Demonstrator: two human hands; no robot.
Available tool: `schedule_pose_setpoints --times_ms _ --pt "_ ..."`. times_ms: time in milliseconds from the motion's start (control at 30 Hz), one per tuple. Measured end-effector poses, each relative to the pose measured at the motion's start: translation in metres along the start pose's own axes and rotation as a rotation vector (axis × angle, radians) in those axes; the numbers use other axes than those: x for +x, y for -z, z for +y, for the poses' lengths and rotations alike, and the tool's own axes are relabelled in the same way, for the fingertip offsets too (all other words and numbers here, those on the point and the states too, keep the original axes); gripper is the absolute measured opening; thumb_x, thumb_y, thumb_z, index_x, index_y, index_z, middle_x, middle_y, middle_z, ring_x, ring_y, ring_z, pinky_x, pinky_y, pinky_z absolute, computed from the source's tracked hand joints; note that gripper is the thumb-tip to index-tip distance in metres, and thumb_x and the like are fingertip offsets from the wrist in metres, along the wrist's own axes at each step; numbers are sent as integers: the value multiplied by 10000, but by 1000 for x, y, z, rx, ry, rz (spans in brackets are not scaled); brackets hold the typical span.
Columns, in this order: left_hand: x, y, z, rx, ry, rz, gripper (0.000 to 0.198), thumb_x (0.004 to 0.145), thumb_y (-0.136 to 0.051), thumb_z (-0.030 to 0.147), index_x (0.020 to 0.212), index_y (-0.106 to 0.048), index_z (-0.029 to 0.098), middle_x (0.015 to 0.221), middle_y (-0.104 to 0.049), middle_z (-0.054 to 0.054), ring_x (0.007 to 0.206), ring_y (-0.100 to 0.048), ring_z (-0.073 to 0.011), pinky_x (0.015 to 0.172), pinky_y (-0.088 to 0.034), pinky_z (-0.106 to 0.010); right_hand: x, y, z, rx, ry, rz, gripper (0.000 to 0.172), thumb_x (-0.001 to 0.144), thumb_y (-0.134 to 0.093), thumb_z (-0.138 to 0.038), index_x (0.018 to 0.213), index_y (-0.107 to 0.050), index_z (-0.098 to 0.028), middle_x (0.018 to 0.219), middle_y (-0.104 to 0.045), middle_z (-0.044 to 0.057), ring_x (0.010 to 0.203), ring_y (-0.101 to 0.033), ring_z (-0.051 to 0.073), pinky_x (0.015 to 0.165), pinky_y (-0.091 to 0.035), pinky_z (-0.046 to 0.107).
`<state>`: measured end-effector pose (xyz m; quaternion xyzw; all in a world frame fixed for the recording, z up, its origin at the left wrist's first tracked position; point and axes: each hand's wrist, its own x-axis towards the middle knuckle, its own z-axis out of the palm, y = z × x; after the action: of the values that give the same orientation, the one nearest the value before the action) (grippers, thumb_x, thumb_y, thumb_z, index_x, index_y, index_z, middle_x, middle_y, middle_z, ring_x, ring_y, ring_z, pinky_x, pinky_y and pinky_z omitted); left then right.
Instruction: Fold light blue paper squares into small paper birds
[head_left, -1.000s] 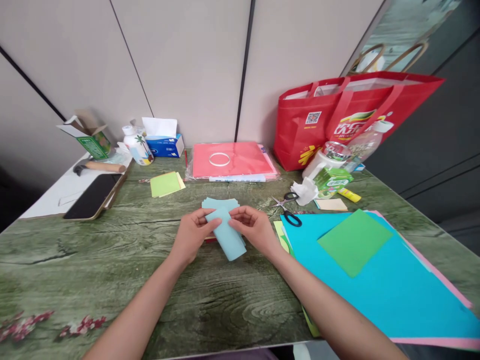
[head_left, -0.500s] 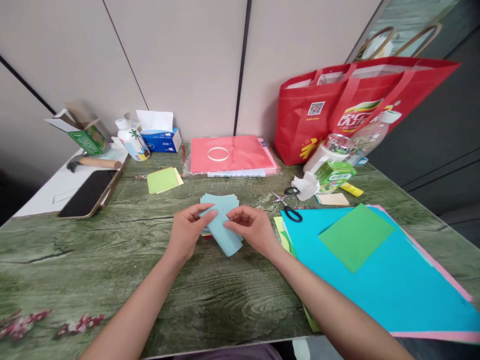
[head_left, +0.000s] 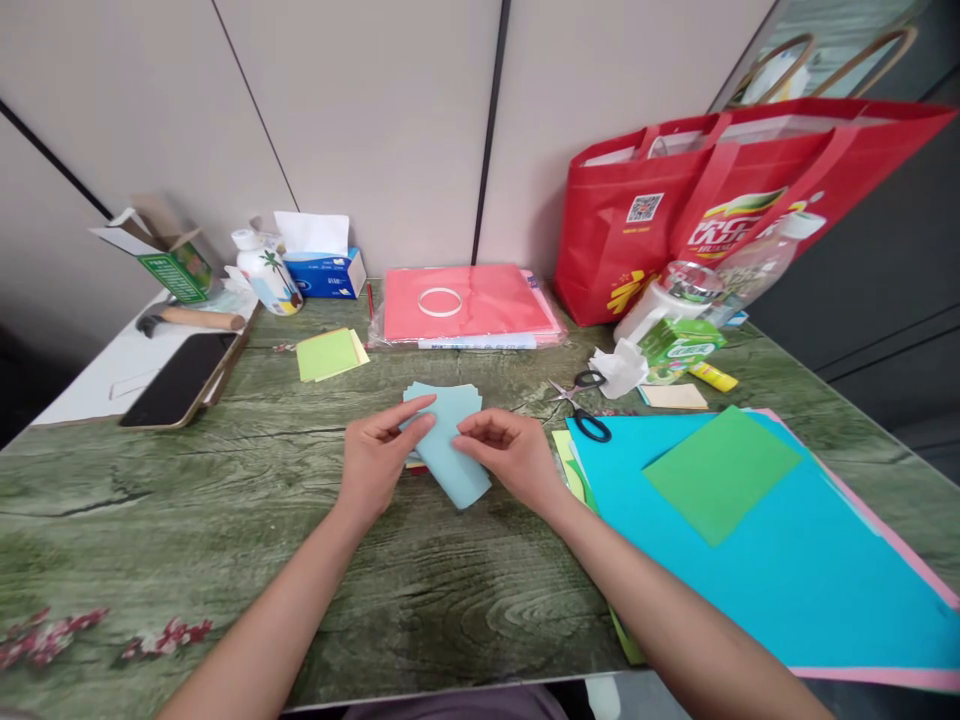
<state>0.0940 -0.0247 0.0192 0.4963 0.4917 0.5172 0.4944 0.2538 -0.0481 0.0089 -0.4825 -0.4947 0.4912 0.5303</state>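
Observation:
Between my two hands is a folded light blue piece of paper (head_left: 455, 462), tilted with its lower end toward me. My left hand (head_left: 379, 450) pinches its upper left side between thumb and fingers. On the other side, my right hand (head_left: 510, 450) has its thumb and fingertips closed together at the paper's right edge. Beneath and behind it lies a small stack of light blue paper (head_left: 465, 395) with notched corners. Slivers of red and yellow paper peek out under my left fingers. The undersides of both grips are hidden.
Scissors (head_left: 589, 420) lie right of my hands, beside large blue sheets (head_left: 720, 610) topped by a green square (head_left: 724, 475). Yellow-green paper squares (head_left: 330, 355) lie at the left. A red paper pack (head_left: 457, 310), tissue box (head_left: 326, 272), phone (head_left: 180, 380), hammer (head_left: 191, 318) and red bag (head_left: 622, 240) stand farther off.
The view has shifted slightly. My hands keep nearly the same pose on the light blue paper, with my left index finger a little straighter.

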Motion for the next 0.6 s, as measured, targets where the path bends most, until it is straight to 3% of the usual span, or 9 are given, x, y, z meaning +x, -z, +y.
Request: schedule_pose_setpoints --times_ms 600 --pt "-1 0 -2 54 -89 39 173 642 -766 280 815 -770 273 710 -717 13 524 -475 -73 475 -365 -185 -2 -1 -2 -59 85 29 77 672 -713 -230 725 -667 -198 704 -692 3 646 -632 134 621 -528 270"
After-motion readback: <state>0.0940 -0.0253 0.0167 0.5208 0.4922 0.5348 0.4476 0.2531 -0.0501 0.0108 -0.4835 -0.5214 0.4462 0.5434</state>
